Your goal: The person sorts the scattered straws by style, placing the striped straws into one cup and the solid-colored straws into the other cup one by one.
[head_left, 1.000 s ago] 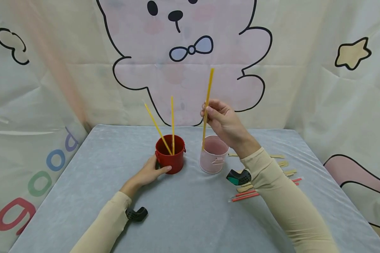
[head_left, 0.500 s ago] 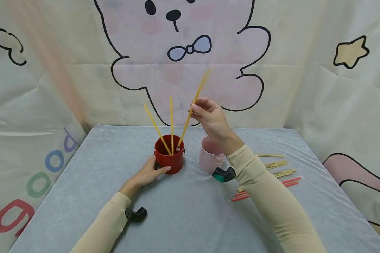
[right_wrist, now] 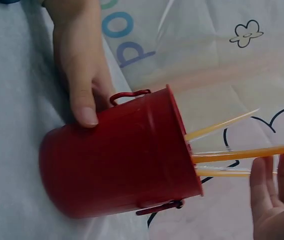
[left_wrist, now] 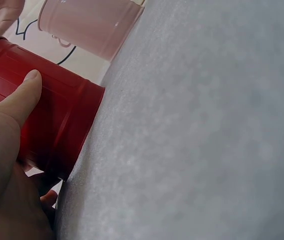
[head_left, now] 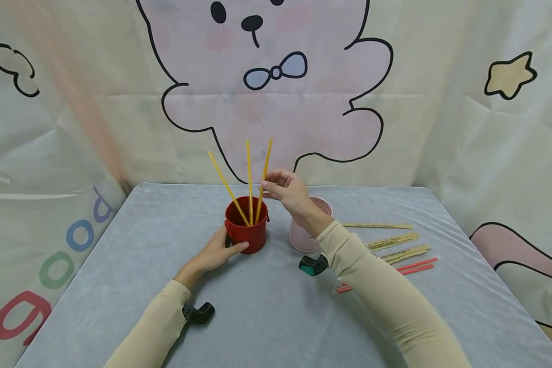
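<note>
A small red bucket (head_left: 250,237) stands upright on the cloth, two yellow straws (head_left: 249,168) leaning inside it. My left hand (head_left: 213,253) holds its near left side, thumb across the front; in the left wrist view the thumb (left_wrist: 26,97) lies on the red wall. My right hand (head_left: 292,197), above and right of the rim, pinches a third yellow straw (head_left: 269,153) between thumb and fingers, its lower end inside the bucket. Clear wrapping shows around the straws (right_wrist: 242,154) in the right wrist view.
A pink bucket (head_left: 301,237) stands right of the red one, partly behind my right wrist. Farther right lie flat tan strips with dark print (head_left: 395,240) and several red straws (head_left: 418,265), partly covered by my right forearm. A printed curtain (head_left: 437,128) hangs behind the table.
My right hand has moved left and down from above the pink bucket, bringing the yellow straw into the red bucket. My left hand has stayed on the red bucket.
</note>
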### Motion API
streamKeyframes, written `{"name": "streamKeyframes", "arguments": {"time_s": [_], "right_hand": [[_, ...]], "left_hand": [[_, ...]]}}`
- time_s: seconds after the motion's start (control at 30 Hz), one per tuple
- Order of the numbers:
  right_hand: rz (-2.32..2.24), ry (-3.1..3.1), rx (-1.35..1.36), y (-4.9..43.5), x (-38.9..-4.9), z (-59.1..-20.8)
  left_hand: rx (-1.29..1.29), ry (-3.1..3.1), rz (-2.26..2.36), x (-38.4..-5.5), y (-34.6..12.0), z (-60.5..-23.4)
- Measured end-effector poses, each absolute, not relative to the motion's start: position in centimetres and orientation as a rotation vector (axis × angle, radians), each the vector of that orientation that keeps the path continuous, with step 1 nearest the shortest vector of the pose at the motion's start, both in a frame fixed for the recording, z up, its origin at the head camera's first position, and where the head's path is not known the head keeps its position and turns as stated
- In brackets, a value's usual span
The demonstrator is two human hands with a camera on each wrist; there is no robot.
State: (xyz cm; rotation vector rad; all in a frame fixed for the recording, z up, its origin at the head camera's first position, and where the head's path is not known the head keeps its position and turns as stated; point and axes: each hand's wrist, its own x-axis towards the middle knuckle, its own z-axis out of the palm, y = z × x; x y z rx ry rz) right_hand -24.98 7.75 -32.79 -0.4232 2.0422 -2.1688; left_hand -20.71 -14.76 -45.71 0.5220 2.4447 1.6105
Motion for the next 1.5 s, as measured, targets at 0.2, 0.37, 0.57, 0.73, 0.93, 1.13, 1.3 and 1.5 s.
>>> {"name": "streamKeyframes", "arguments": {"time_s": [0.2,0.37,0.57,0.73,0.93,1.13,1.3,1.5], "right_hand": [[-1.991,2.207,-0.424,7.9,-24.5,-32.7],[-1.84,2.381,-0.516,9.5,-23.6,-32.1],[-1.812,2.476,-0.671,13.4,-22.7,-31.6],[-1.809,2.502,-0.694,17.3,-22.1,-32.0],[-1.654,2.573,-0.801,21.7,-21.4,-32.9],[-1.489,2.631,-0.804,25.9,-20.1,-34.3],[-1.407,2.658,-0.781,28.5,-19.3,-35.3],[-1.28,2.644,-0.743,30.4,-18.3,-36.3]], "left_hand": [[0.509,2.452,1.607,-20.7,-14.9,-45.8],[0.502,2.461,1.595,-20.8,-14.9,-45.9],[0.529,2.469,1.603,-20.9,-14.9,-46.0],[0.544,2.475,1.598,-21.0,-15.0,-46.2],[0.575,2.455,1.633,-21.3,-15.0,-46.3],[0.579,2.469,1.609,-21.2,-15.1,-46.2],[0.59,2.48,1.603,-21.1,-15.2,-45.5],[0.567,2.484,1.583,-21.1,-15.1,-45.8]]}}
